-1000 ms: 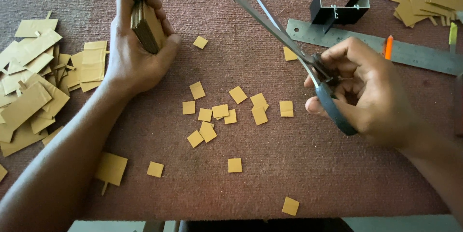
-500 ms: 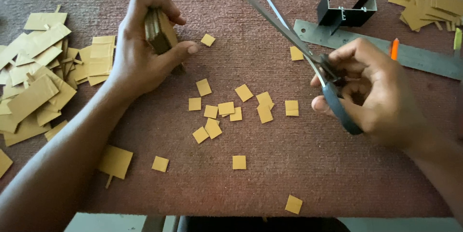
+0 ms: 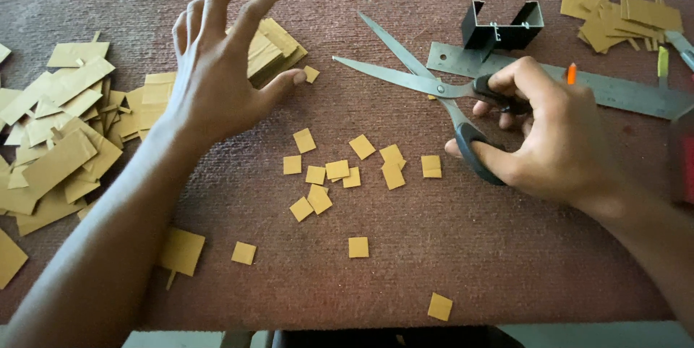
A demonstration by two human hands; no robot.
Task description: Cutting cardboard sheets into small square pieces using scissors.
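Now left hand [image 3: 217,80] splayed open, hovering above cardboard stack [image 3: 275,50], gripping nothing. Right hand [image 3: 549,138] holds scissors [image 3: 434,91], blades parted, right of stack. Best pinch one strip squarely, feed deep between blades.

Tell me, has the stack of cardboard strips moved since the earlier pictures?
Yes. The stack of cardboard strips has left the left hand, which now hovers open, and lies flat on the mat beside the small square.

Left hand [image 3: 217,77] open — cardboard stack [image 3: 275,48] seemingly released
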